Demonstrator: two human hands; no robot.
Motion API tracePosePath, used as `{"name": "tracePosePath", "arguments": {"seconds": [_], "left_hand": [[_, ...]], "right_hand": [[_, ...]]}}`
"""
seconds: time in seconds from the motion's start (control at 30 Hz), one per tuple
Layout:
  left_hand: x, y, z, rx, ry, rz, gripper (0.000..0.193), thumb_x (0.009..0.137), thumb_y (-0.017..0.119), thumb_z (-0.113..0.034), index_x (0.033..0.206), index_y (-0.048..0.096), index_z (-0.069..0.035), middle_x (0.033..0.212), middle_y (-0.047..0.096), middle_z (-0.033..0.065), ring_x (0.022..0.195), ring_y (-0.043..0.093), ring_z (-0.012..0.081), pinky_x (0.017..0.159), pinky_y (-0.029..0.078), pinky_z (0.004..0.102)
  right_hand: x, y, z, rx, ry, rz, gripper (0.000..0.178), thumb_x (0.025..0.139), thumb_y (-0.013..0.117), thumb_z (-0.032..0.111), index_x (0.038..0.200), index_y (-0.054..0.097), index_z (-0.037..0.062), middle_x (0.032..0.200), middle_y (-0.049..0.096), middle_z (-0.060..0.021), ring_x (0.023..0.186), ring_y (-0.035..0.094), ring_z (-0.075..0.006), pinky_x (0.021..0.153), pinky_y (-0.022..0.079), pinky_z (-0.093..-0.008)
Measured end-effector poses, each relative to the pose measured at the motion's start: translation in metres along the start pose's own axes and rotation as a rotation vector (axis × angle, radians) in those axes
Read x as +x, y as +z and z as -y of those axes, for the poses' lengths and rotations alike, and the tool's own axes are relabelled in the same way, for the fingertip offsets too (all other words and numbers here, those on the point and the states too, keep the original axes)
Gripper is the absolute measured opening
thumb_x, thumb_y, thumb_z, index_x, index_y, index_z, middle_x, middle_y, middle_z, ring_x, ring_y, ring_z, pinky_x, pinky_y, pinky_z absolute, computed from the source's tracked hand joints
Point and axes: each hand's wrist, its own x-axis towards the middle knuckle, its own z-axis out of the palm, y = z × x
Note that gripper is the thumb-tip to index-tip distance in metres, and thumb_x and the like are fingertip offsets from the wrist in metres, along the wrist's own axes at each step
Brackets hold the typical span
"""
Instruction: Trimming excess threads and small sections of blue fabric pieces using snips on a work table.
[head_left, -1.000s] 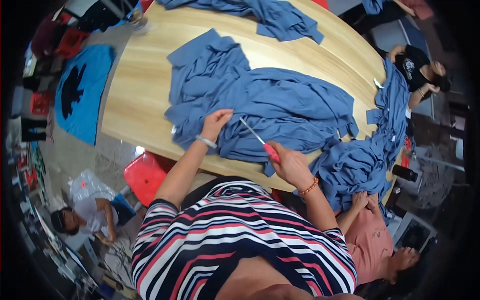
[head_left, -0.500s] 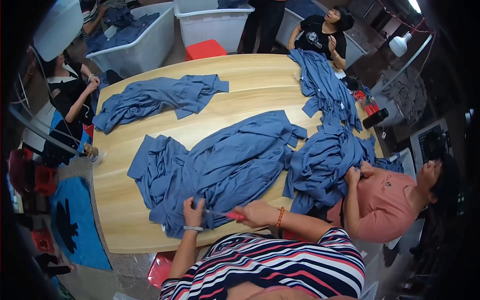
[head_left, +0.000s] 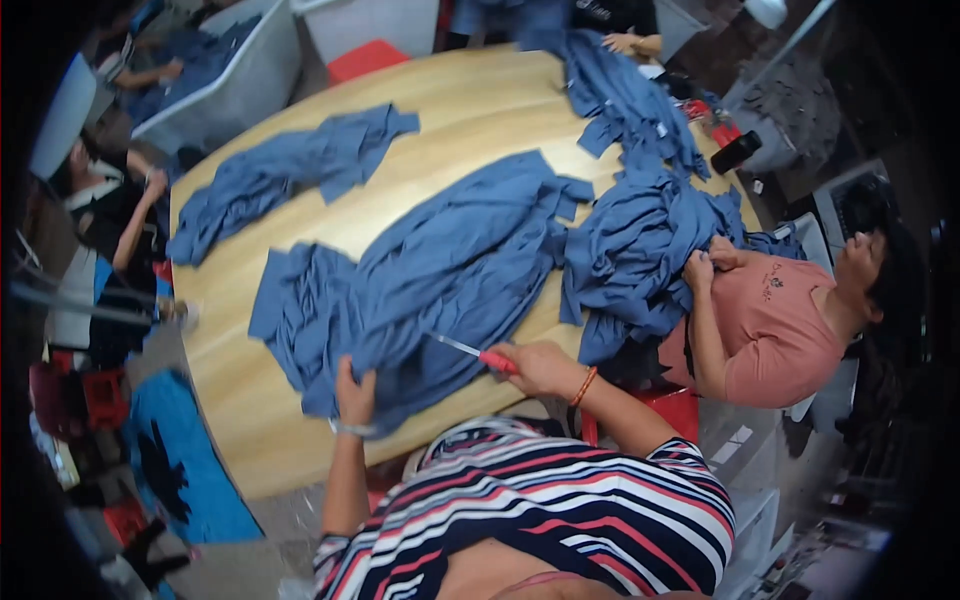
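Observation:
My right hand is closed around the red handle of a tool with a slim metal blade. The blade points left over a crumpled blue garment, which lies across the middle of the table. At that garment's near left part rests my left hand, thumb and fingers apart, touching the cloth. A gap of cloth separates the hand from the blade tip. Whether the tool is a pair of snips or a single blade cannot be made out.
On the right, a person in a pink shirt handles another blue garment heap. More blue garments lie at the far left and far right of the wooden table. A black bottle stands by the right edge.
My hands have moved apart; the blade, earlier close by my left fingers, now points over the garment. The whole view has shifted and tilted. The far person's head has left the picture.

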Motion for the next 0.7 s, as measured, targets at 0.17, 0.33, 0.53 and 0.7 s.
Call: {"name": "tracePosePath", "arguments": {"seconds": [0.17, 0.33, 0.53, 0.7], "left_hand": [[0.034, 0.004, -0.082, -0.27, -0.09, -0.058, 0.035, 0.081, 0.059, -0.008, 0.114, 0.054, 0.001, 0.103, 0.059, 0.0055, 0.092, 0.054, 0.0133, 0.084, 0.044, 0.0276], [0.029, 0.024, -0.168, -0.61, -0.205, -0.013, 0.045, 0.079, 0.062, -0.008, 0.121, 0.049, -0.001, 0.107, 0.058, 0.0028, 0.093, 0.052, 0.0096, 0.084, 0.043, 0.0255], [-0.007, 0.012, -0.273, -0.522, -0.016, 0.437, 0.051, 0.067, 0.072, -0.009, 0.112, 0.052, -0.001, 0.101, 0.058, 0.0012, 0.088, 0.053, 0.0084, 0.08, 0.041, 0.0228], [-0.008, -0.043, -0.29, -0.286, -0.029, 0.271, 0.033, 0.068, 0.072, -0.006, 0.098, 0.057, -0.001, 0.091, 0.058, 0.0025, 0.083, 0.052, 0.0076, 0.076, 0.041, 0.0215]], "right_hand": [[-0.019, -0.023, -0.007, -0.007, 0.011, 0.06, 0.039, 0.082, 0.059, 0.03, 0.118, 0.053, 0.0159, 0.081, 0.065, -0.0181, 0.076, 0.062, -0.039, 0.068, 0.047, -0.0483], [0.007, -0.017, -0.018, -0.033, -0.105, 0.172, 0.037, 0.083, 0.059, 0.03, 0.115, 0.054, 0.0128, 0.082, 0.065, -0.0199, 0.079, 0.062, -0.0391, 0.07, 0.048, -0.0474], [0.092, 0.031, -0.072, -0.216, -0.438, -0.146, 0.038, 0.079, 0.055, 0.021, 0.112, 0.058, 0.0037, 0.095, 0.065, -0.022, 0.093, 0.061, -0.0381, 0.083, 0.047, -0.0475], [0.147, 0.007, -0.103, -0.4, -0.385, -0.465, 0.037, 0.078, 0.056, 0.027, 0.109, 0.062, 0.0067, 0.113, 0.063, -0.016, 0.108, 0.057, -0.034, 0.093, 0.045, -0.043]]}}
